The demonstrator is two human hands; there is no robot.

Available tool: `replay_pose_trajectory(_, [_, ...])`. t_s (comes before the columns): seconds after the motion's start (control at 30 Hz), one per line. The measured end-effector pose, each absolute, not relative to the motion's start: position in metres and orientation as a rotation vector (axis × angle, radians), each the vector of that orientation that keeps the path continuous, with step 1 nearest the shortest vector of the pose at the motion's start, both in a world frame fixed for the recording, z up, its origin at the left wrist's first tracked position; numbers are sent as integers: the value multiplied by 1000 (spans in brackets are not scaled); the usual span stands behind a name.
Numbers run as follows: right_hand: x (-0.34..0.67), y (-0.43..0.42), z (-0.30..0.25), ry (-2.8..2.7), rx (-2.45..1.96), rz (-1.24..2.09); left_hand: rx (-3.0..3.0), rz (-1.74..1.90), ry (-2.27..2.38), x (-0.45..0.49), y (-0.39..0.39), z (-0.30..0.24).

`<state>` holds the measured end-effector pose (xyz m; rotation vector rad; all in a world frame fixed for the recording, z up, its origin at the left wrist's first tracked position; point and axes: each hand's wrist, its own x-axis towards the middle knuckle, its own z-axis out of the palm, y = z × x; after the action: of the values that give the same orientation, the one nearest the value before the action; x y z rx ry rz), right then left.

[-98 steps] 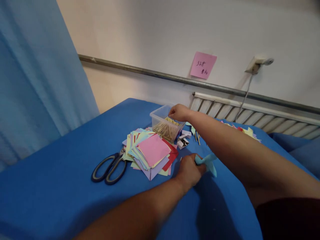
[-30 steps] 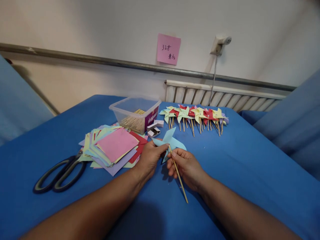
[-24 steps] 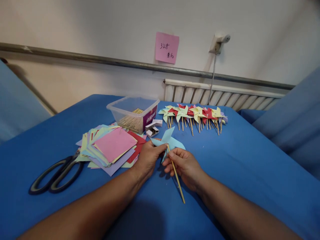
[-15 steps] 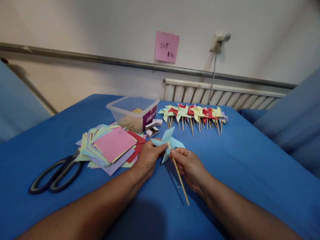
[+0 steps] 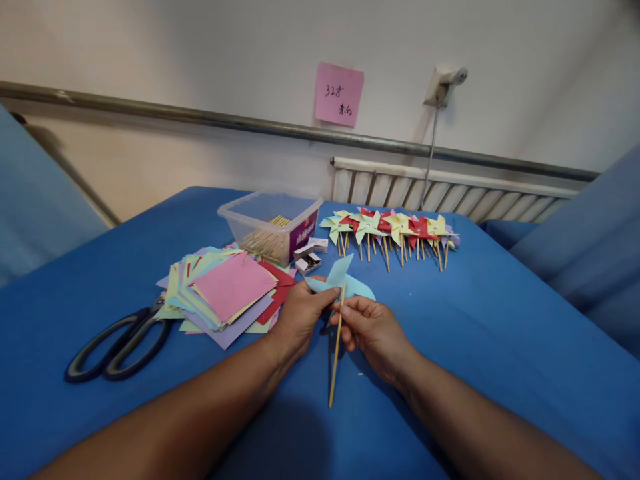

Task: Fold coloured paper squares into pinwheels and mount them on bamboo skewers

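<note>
1 left hand pinches a light-blue folded-paper pinwheel; the curled right hand grips a thin tan wooden stick near the pinwheel's centre.

The head camera looked forward and down from six o'clock across the table, close above the left hand and right hand, facing the wall at twelve; its rail sloped down toward three.

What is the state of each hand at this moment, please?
Left hand: closed, holding the light-blue paper pinwheel.
Right hand: closed in a pinching grip, holding the thin wooden stick near its upper end.
</note>
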<state>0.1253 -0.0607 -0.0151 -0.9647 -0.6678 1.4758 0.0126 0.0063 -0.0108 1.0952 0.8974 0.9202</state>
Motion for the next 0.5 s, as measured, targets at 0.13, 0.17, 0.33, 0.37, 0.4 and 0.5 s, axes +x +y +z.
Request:
replay_pose_trajectory(0.13, [126, -59, -17, -652, -993, 1441, 1080, 929, 883, 13, 6, -10])
replay_pose_trajectory(0.17, [127, -59, -17, -652, -1003, 1433, 1081, 929, 878, 13, 6, -10])
replay_pose_trajectory(0.33, [127, -59, -17, -649, -1025, 1445, 1098, 929, 873, 12, 6, -10])
replay_pose_trajectory(0.37, [128, -59, -17, -650, -1025, 1447, 1105, 929, 875, 13, 6, -10])
replay_pose_trajectory(0.4, [128, -59, -17, -653, -1026, 1448, 1111, 928, 876, 13, 6, -10])
replay_pose_trajectory(0.5, [128, -59, -18, -658, -1039, 1451, 1132, 918, 884, 14, 5, -10])
